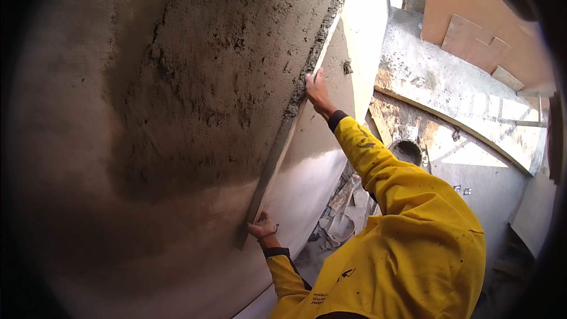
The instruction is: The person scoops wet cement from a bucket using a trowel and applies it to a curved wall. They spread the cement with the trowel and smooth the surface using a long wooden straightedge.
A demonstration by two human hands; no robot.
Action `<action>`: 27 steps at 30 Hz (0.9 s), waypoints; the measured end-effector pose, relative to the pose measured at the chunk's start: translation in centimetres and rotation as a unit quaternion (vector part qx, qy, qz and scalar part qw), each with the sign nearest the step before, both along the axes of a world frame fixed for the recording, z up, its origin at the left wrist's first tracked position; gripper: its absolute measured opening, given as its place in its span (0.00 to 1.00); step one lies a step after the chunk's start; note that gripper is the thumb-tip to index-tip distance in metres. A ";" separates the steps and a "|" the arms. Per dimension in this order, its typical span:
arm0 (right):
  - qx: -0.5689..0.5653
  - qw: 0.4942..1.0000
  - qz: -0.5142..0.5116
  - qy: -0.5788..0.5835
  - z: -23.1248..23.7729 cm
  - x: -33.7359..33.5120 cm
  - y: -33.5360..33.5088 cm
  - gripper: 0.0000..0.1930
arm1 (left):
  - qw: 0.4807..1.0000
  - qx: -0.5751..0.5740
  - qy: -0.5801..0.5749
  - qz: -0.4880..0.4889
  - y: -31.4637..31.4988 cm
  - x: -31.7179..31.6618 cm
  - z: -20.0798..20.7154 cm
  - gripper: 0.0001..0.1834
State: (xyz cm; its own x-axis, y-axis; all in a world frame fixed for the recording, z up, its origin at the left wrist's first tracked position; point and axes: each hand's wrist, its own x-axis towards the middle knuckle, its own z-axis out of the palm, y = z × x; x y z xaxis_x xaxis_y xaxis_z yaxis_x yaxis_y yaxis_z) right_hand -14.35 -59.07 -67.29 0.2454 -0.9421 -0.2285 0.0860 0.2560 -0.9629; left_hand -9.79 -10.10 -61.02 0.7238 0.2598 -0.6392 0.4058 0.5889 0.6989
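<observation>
We grasp the long bar [276, 156] mid-frame, right hand [319, 93] on its upper half, left hand [264, 228] near its bottom.

Building site: mortar-coated wall [201, 77], rubble [341, 224]

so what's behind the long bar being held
The wall is behind the bar: a rough patch shows to its left, smoother surface to its right. The strip covered by the bar, and by mortar along its upper part, can't be seen.
</observation>
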 end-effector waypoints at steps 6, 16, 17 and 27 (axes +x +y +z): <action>-0.010 0.994 0.074 -0.080 11.2 -0.5 10.8 0.42 | 0.992 0.074 -0.095 0.034 13.2 1.2 5.3 0.26; -0.030 0.994 0.010 -0.102 9.0 -0.9 4.9 0.39 | 0.993 0.056 -0.090 -0.048 7.7 -1.3 4.0 0.24; -0.016 0.997 0.010 -0.077 7.6 -0.9 3.7 0.40 | 0.993 0.058 -0.086 -0.049 5.8 -1.2 3.3 0.24; 0.054 0.982 0.139 -0.114 4.3 -0.7 -1.3 0.35 | 0.999 -0.036 -0.011 0.010 1.4 1.2 -2.7 0.27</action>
